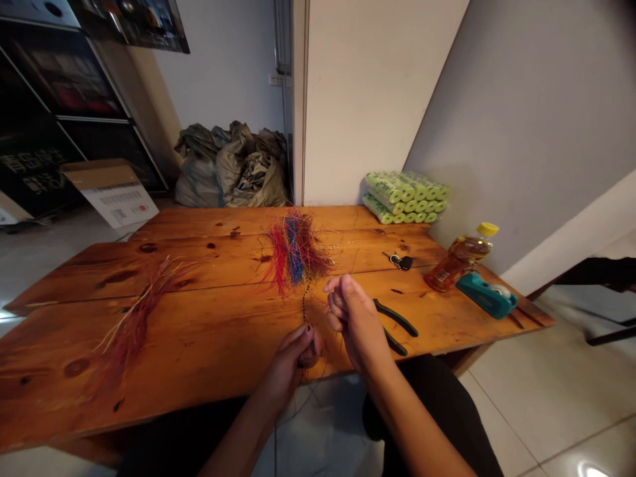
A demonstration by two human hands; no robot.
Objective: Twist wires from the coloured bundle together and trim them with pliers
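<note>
My left hand (304,348) is closed near the table's front edge, its thumb and fingers pinching a thin, dark, speckled cord (305,301). From there the cord runs up to a pile of coloured wires (295,248), red, blue and brown, in the middle of the table. To the right and a little higher, my right hand (354,315) is raised with its fingers curled and pressed together. Faint thin strands show around it, but what its fingers hold is too small to make out. Black-handled pliers (397,318) lie just beside it, their jaws hidden behind my right hand.
A loose bundle of reddish wires (136,315) lies on the left of the wooden table (223,358). On the right are keys (401,262), an amber drink bottle (457,262) and a teal tape dispenser (487,295). Green-wrapped rolls (405,197) are stacked at the back.
</note>
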